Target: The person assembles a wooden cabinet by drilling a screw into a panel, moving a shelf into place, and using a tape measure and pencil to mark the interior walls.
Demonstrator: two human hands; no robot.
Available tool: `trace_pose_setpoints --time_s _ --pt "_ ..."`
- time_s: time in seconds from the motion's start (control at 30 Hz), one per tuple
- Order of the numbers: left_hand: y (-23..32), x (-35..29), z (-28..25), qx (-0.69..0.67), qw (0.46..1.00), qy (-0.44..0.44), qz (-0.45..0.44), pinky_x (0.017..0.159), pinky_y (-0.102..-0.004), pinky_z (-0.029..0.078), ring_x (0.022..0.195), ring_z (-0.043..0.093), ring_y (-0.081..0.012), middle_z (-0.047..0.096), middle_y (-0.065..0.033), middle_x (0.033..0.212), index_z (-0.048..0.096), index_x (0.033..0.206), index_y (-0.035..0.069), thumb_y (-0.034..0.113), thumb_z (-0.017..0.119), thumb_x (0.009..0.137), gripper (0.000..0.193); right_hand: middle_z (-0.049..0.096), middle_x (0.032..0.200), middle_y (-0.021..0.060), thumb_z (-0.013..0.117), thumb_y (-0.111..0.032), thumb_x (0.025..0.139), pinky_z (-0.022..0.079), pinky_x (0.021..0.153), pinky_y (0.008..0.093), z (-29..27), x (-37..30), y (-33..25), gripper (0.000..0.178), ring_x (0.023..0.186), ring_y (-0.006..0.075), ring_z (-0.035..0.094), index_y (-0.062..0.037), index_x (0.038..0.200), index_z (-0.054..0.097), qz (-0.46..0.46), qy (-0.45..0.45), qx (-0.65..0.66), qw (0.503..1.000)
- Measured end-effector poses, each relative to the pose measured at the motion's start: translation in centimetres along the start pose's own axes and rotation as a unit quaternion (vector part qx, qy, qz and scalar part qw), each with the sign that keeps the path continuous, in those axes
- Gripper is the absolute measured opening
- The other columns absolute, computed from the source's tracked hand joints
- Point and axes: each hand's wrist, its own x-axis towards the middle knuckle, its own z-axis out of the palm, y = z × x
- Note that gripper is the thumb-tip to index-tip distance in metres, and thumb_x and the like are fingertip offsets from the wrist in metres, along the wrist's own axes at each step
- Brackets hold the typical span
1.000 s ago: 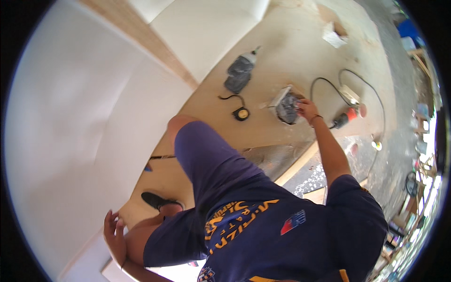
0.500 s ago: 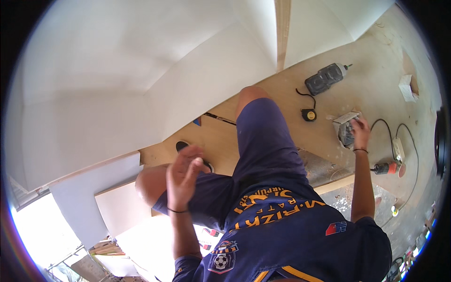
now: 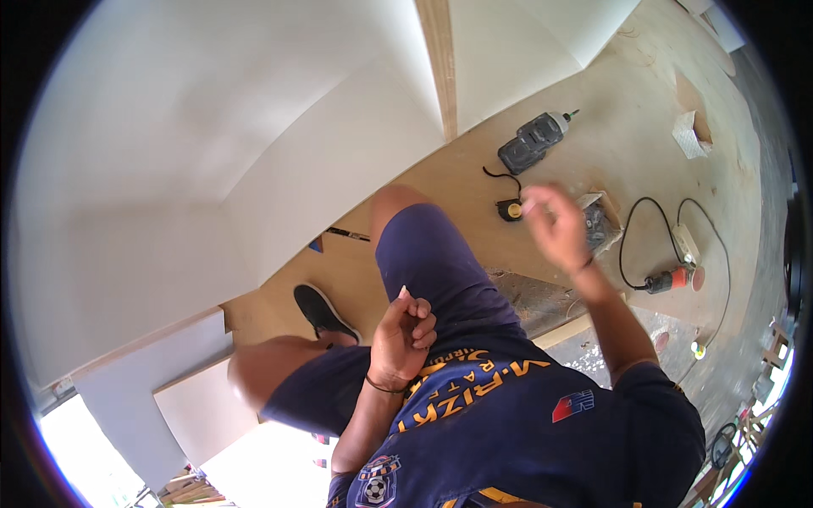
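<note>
My left hand [image 3: 404, 343] is held over my lap, palm up, with its fingers curled in and the thumb raised. Whatever lies inside the curled fingers is hidden. My right hand [image 3: 556, 230], slightly blurred, is in the air just left of a torn white box [image 3: 600, 222] of small dark pieces, which look like screws. Its thumb and fingertips are drawn together; anything between them is too small to make out. Just beyond those fingertips lies a black and yellow tape measure [image 3: 509, 210]. A dark cordless drill [image 3: 533, 142] with a bit fitted rests farther off.
White cabinet panels [image 3: 313, 186] with a wooden edge [image 3: 438, 68] rise ahead and left. On the right are a small white carton [image 3: 693, 135], a red and black power tool [image 3: 669, 279] and a power strip [image 3: 686, 244] with black cords. Underfoot lies a plywood sheet [image 3: 271, 288].
My right hand has come out of the torn box and moved left. My left hand has shifted right over my lap and curled its fingers. The view has swung a little right.
</note>
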Motion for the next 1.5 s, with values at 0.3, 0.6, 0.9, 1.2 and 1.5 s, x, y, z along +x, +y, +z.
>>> trace_pose_setpoints --time_s 0.3,0.6,0.9,1.2,1.5 --pt "6.8 -4.1 -1.7 0.128 0.974 0.028 0.186 0.043 -0.0202 0.03 0.054 0.037 -0.0085 0.048 -0.0016 0.08 0.049 0.084 0.013 0.03 0.05 0.098 0.023 0.068 0.102 0.0198 0.057 -0.019 0.082 0.05 0.086 0.0432 -8.1 -4.0 32.8 0.026 0.098 0.0367 0.064 -0.0105 0.105 0.068 0.252 0.196 -0.435 0.842" --pt "5.9 -3.2 -3.7 0.079 0.969 0.02 0.233 0.041 -0.0188 0.031 0.052 0.038 -0.0082 0.047 -0.002 0.077 0.045 0.082 0.013 0.03 0.052 0.099 0.026 0.062 0.113 0.0189 0.061 -0.026 0.073 0.044 0.095 0.0499 -6.3 -6.9 28.7 0.039 0.109 0.0393 0.055 -0.0114 0.11 0.064 0.355 0.119 -0.483 0.791" --pt "5.8 -2.9 -3.9 0.106 0.969 0.025 0.223 0.039 -0.0187 0.03 0.052 0.036 -0.007 0.046 -0.002 0.079 0.047 0.084 0.012 0.03 0.048 0.101 0.025 0.061 0.086 0.0174 0.061 -0.018 0.078 0.048 0.072 0.0514 -6.3 -10.4 24.2 0.015 0.083 0.0406 0.06 -0.0082 0.09 0.059 0.126 0.102 -0.308 0.937" --pt "5.4 -2.2 -3.1 0.127 0.966 0.015 0.224 0.039 -0.0173 0.03 0.053 0.035 -0.0062 0.046 -0.0013 0.079 0.048 0.085 0.013 0.029 0.049 0.101 0.023 0.068 0.101 0.0185 0.056 -0.016 0.082 0.052 0.08 0.0467 -11.7 -8.1 31.0 0.027 0.09 0.039 0.065 -0.0127 0.105 0.069 0.275 0.032 -0.42 0.864" --pt "5.0 -2.9 -3.8 0.104 0.967 0.039 0.23 0.041 -0.0189 0.032 0.052 0.039 -0.0074 0.05 -0.0023 0.08 0.048 0.083 0.011 0.03 0.05 0.1 0.025 0.068 0.092 0.0188 0.053 -0.023 0.081 0.051 0.082 0.0465 -10.5 -8.1 29.6 0.025 0.09 0.0373 0.064 -0.0104 0.093 0.072 0.283 -0.108 -0.358 0.883"
